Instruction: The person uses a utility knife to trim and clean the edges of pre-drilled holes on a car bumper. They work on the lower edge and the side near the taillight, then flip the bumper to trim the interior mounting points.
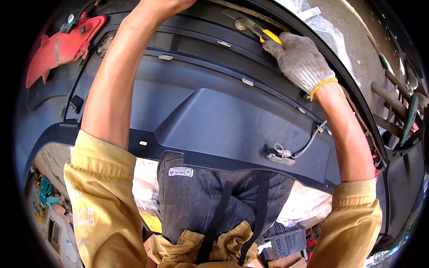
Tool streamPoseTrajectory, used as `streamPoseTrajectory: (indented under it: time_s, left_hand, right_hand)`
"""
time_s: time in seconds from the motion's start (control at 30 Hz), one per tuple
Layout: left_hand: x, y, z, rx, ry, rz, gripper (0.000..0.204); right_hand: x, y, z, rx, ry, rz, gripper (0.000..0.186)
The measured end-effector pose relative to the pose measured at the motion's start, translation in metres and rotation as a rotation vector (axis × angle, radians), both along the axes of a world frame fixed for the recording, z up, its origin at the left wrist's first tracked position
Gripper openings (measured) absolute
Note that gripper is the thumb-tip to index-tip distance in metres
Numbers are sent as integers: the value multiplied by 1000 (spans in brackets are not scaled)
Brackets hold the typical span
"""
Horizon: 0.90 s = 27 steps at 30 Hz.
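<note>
— What's the biggest thing here?
— One dark plastic car panel (223,116), lying across the person's lap and filling most of the view; its far edge curves along the top right.
— And on it?
— One red lamp (62,47) at the upper left, one small connector with a grey wire (281,156) near the lower edge.
— The hands?
— The gloved right hand (301,60) grips one yellow-handled utility knife (261,32) at that far edge. The left hand is cut off at the top; I can't tell its grip.
</note>
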<state>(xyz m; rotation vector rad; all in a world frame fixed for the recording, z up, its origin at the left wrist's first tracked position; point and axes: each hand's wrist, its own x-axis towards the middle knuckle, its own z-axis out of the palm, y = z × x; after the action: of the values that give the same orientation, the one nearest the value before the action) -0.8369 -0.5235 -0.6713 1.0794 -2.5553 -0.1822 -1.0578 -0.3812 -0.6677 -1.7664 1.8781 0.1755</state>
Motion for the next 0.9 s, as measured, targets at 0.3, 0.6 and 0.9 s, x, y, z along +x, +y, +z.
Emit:
streamPoseTrajectory:
  time_s: [0.3, 0.6, 0.9]
  left_hand:
    - [-3, 13, -8, -102, 365, -71, 16]
    - [8, 77, -65, 145, 215, 4, 28]
    - [-1, 76, -69, 264, 140, 80, 32]
  right_hand:
    - [-4, -4, -2, 27, 79, 22, 47]
    - [-9, 0, -5, -9, 107, 132, 45]
    - [-12, 2, -7, -29, 126, 185, 46]
